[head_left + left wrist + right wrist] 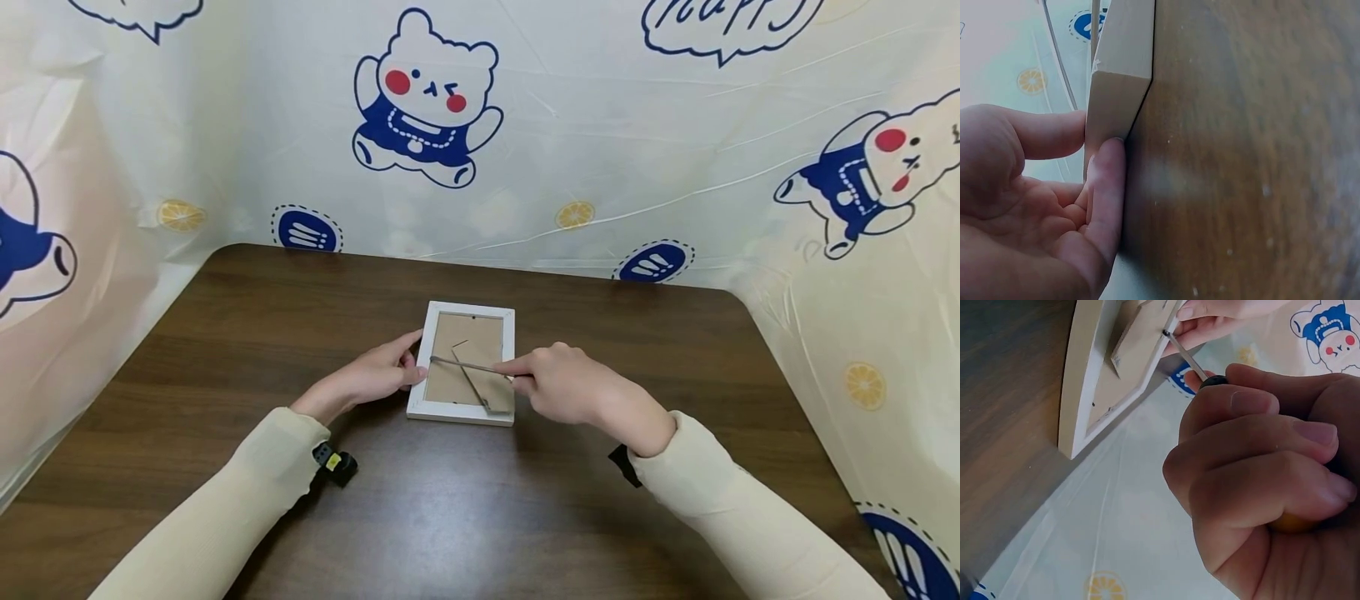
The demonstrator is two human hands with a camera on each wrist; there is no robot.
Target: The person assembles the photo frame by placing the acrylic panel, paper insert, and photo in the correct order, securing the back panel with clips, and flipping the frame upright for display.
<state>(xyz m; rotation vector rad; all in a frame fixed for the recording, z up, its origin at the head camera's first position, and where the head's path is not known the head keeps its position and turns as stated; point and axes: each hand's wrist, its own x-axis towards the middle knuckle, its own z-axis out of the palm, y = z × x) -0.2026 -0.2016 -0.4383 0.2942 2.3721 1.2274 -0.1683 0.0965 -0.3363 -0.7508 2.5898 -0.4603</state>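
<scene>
A white picture frame (pixel 457 412) lies on the table with its brown backing board (pixel 480 332) facing up. A stand leg (pixel 487 390) of the same brown lies across the board. My left hand (pixel 378 372) grips the frame's left side, thumb near the top edge and a finger along the outer side. In my right hand (pixel 576 385) is a screwdriver (pixel 474 367), its handle mostly hidden in curled fingers. Its thin shaft crosses the board, and in the right wrist view the tip meets a small dark tab (pixel 1166 333) by the frame's inner edge.
The dark wooden table (pixel 465 508) reaches out around the frame on all sides. Behind it and at both sides hangs a pale curtain (pixel 555 150) printed with bears and orange slices. A small black device (pixel 337 464) sits at the left wrist.
</scene>
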